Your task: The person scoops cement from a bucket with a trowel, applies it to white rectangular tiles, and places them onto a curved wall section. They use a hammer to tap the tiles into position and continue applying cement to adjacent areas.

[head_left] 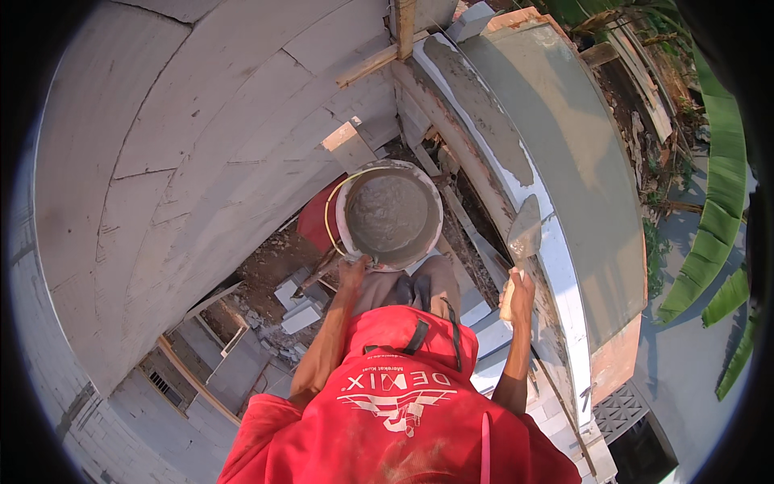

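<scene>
My left hand [352, 274] grips the near-left rim of a pale bucket [355, 185] with a yellow handle, filled with wet grey mortar [391, 211]. My right hand [518, 294] is closed on the wooden handle of a metal trowel [524, 231], its blade pointing away from me over a narrow white block ledge [556, 290]. Along the far part of that ledge lies a band of grey mortar [476, 105]. Beside it, to the right, runs a grey-green rendered surface [548, 121].
A tall pale block wall [177, 145] fills the left, with wooden battens [375, 64] at the top. Loose white blocks [294, 306], planks [476, 230] and rubble lie far below. Banana leaves [709, 202] hang at the right. A red object [314, 218] sits behind the bucket.
</scene>
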Demonstrator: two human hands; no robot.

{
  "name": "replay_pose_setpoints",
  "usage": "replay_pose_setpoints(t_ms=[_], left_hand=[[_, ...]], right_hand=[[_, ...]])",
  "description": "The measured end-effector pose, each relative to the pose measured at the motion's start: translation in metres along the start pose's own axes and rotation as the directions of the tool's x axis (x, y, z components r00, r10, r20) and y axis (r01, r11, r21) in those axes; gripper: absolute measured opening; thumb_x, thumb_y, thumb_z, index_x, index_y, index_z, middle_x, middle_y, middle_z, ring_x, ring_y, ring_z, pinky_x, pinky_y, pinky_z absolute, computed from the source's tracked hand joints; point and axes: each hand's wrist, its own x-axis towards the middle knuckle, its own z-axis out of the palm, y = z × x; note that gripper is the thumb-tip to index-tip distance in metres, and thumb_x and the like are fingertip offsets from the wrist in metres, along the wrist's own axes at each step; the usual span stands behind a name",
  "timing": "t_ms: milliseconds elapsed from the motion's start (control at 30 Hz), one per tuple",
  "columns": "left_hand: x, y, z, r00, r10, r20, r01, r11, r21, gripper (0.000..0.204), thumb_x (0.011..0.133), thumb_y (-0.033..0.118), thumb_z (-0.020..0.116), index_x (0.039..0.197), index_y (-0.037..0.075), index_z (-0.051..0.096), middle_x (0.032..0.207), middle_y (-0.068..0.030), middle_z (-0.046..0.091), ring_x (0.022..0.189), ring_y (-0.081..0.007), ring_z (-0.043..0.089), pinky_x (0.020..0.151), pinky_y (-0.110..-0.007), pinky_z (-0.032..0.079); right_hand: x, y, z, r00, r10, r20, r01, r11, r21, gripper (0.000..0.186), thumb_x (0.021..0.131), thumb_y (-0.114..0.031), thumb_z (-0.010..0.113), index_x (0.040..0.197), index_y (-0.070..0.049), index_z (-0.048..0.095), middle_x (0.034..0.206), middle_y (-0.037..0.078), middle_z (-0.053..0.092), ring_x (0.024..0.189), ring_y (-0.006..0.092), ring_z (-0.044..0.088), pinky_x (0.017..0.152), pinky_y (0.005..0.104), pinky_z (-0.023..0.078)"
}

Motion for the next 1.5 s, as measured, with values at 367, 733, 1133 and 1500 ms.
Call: replay_pose_setpoints(t_ms=[367,733,1133,1500], left_hand=[[0.028,-0.048,-0.002,0.998,0.0,0.069,-0.011,0.988,0.154,0.031,0.084,0.012,0.078,0.106,-0.008,0.069,0.095,-0.0131,0.074,0.079,-0.0194,0.069,0.068,-0.036,0.055],[-0.005,-0.017,0.002,0.998,0.028,0.052,-0.039,0.974,0.222,0.018,0.082,0.009,0.074,0.095,-0.003,0.07,0.085,-0.007,0.071,0.072,-0.0158,0.065,0.065,-0.033,0.052],[0.016,-0.019,0.011,0.983,0.102,0.153,-0.15,0.925,0.348,0.015,0.081,0.005,0.072,0.095,-0.001,0.07,0.083,-0.0038,0.07,0.068,-0.0131,0.063,0.06,-0.031,0.048],[-0.014,-0.024,0.126,0.857,-0.11,0.503,-0.281,0.718,0.636,0.023,0.079,0.0,0.069,0.1,-0.007,0.065,0.089,-0.0127,0.069,0.07,-0.02,0.068,0.06,-0.034,0.056]], right_hand=[[0.061,0.011,0.143,0.598,-0.324,0.733,0.778,0.016,-0.628,0.044,0.084,-0.034,0.072,0.112,-0.001,0.066,0.099,0.026,0.072,0.088,0.043,0.071,0.076,0.0512,0.054],[0.04,0.024,0.121,0.708,0.343,0.618,0.109,0.811,-0.574,0.071,0.09,-0.037,0.072,0.149,-0.004,0.05,0.08,0.015,0.064,0.059,0.0228,0.063,0.067,0.0403,0.055],[0.017,0.039,0.101,0.842,0.035,0.539,0.402,0.626,-0.668,0.06,0.088,-0.04,0.072,0.132,0.0,0.062,0.112,0.032,0.069,0.112,0.0456,0.065,0.094,0.0533,0.049],[-0.012,0.218,0.048,0.957,-0.11,0.267,0.201,0.918,-0.342,0.056,0.092,-0.044,0.067,0.126,0.0,0.06,0.116,0.026,0.068,0.112,0.0427,0.065,0.095,0.0484,0.051]])
